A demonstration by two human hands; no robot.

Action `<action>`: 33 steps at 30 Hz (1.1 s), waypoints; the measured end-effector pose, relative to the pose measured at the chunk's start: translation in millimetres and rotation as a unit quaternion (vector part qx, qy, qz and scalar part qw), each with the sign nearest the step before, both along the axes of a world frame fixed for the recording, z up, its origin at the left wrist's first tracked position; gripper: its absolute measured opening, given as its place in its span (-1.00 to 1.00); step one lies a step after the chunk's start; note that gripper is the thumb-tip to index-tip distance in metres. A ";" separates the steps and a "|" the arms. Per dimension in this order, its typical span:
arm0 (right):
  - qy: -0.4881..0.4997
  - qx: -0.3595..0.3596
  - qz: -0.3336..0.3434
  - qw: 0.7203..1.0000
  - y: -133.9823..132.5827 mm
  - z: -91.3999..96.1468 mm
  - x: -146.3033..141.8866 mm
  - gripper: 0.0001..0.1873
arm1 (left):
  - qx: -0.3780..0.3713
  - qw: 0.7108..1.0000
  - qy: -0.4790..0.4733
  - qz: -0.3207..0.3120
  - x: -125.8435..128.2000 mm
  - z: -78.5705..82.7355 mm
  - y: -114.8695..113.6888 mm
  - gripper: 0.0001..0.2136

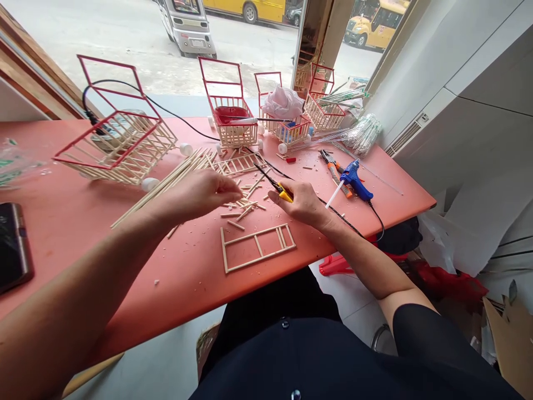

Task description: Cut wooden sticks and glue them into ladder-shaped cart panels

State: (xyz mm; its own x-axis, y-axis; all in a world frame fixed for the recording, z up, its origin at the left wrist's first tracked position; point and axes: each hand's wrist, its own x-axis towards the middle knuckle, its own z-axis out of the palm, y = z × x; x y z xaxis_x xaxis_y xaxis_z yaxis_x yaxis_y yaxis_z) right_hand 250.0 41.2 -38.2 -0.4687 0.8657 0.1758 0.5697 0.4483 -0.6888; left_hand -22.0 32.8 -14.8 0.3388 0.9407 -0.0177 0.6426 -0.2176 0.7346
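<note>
My left hand (206, 194) is over the table, its fingers drawn together beside a scatter of short cut wooden sticks (245, 210). Whatever lies between those fingertips, if anything, is hidden. My right hand (303, 203) is closed around pliers with yellow handles (285, 193), whose dark tips point away to the upper left. Nearest the table's front edge lies a flat rectangular stick frame (261, 257) with crossbars towards its right end. A ladder-like stick frame (239, 165) rests behind the loose pieces. Long uncut sticks (166, 186) lie partly behind my left forearm.
Stick-built carts with red-edged frames, such as this cart (233, 125) and a larger one (120, 144), stand along the back. A blue glue gun (355, 180) and orange-handled pliers (332, 166) lie right. A phone (14, 247) lies left. Black cords cross the table (175, 311).
</note>
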 end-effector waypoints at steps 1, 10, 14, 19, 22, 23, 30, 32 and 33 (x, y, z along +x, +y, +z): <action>0.002 0.005 0.002 1.000 -0.6 0.3 -0.6 -0.26 | -0.006 0.998 -0.058 0.015 4.4 1.9 -2.6 -0.71; 0.049 0.076 0.044 0.995 -4.1 -6.2 -5.2 -0.37 | -0.170 0.917 -0.361 0.014 38.0 0.7 -14.0 -0.39; 0.046 0.096 0.060 0.992 -4.9 -12.4 -1.9 -0.49 | -0.158 0.915 -0.372 -0.005 39.2 -1.4 -16.3 -0.46; 0.038 0.098 0.071 0.992 -3.6 -6.6 -0.7 -0.51 | -0.145 0.911 -0.385 -0.009 39.9 -0.2 -16.7 -0.49; 0.026 0.064 0.106 0.992 -1.5 4.4 -0.2 -0.49 | -0.157 0.901 -0.405 0.001 40.1 -0.2 -15.9 -0.47; 0.022 0.051 0.116 0.992 -1.0 8.3 0.5 -0.49 | -0.167 0.897 -0.410 0.003 40.0 -0.3 -15.8 -0.48; 0.007 -0.050 0.185 0.981 -0.3 30.2 8.8 -0.37 | -0.207 0.875 -0.437 -0.026 41.0 1.4 -17.5 -0.54; 0.000 -0.075 0.193 0.978 -0.6 34.0 10.3 -0.34 | -0.217 0.870 -0.442 -0.026 41.4 2.3 -18.0 -0.55; -0.004 -0.083 0.192 0.978 -0.9 35.4 10.8 -0.33 | -0.222 0.868 -0.444 -0.023 41.6 2.7 -18.2 -0.55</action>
State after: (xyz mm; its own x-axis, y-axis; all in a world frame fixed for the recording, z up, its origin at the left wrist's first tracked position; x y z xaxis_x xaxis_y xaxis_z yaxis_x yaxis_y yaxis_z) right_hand 260.8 40.3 -2.8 -0.7651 0.6424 0.0430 0.3878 0.5132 -0.7656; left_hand 19.6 14.6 -12.0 0.4416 0.8930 -0.0869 -0.2225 0.2028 0.9536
